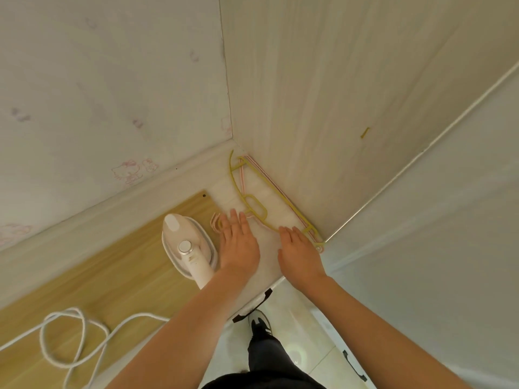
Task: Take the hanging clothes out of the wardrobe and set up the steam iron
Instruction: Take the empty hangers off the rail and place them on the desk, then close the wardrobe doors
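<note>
Head view: both hands lie flat with straight fingers, holding nothing, on the white cloth (268, 249) just right of the steam iron (186, 245), which sits on the wooden board (126, 262). The left hand (238, 245) is nearest the iron, fingertips by the pink hangers (215, 223). The right hand (299, 254), farther from the iron, reaches the yellow hanger (254, 204). Smoothing would best run away from the iron, with the hangers slid aside first and the cord (75, 341), lying nearer than the iron, left undisturbed.

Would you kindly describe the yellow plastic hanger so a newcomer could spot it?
Find the corner where the wallpapered wall meets the pale wooden panel. On the white cloth there lies the yellow plastic hanger, atop thinner pink hangers; it alone is yellow.
</note>
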### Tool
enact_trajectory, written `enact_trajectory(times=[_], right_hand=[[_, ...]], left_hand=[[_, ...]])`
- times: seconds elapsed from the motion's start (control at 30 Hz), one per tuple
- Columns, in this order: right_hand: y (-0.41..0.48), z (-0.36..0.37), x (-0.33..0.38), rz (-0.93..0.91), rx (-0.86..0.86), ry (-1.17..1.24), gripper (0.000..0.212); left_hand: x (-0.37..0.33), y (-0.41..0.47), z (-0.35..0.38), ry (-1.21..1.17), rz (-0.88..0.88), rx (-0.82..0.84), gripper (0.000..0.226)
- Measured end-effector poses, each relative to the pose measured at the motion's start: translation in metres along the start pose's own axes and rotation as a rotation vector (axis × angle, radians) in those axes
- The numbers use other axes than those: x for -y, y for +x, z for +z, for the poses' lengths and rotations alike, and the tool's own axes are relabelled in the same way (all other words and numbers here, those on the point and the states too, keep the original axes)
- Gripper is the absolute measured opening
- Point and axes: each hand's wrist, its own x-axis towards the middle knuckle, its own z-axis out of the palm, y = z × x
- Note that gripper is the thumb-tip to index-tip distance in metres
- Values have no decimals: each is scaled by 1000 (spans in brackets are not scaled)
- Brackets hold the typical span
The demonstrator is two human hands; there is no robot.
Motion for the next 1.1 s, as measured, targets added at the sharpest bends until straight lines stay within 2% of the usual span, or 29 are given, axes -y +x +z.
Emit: enact_trajectory(times=[0.27, 0.4, 0.7, 0.83, 1.1], right_hand=[[-79, -25, 14, 99, -186, 38, 49], [-125, -43, 21, 176, -259, 87, 49], [-223, -81, 16, 327, -403, 145, 47], [-262, -96, 3, 358, -479, 182, 45], [-335, -120, -44, 337, -574, 218, 40]], left_hand=[[-9, -63, -10, -44, 301, -160, 61], [-11, -93, -9, -50, 486, -250, 56], [-47, -166, -11, -69, 787, -517, 37], [-70, -193, -8, -217, 813, -454, 38], [-144, -255, -3, -370, 846, -483, 34]])
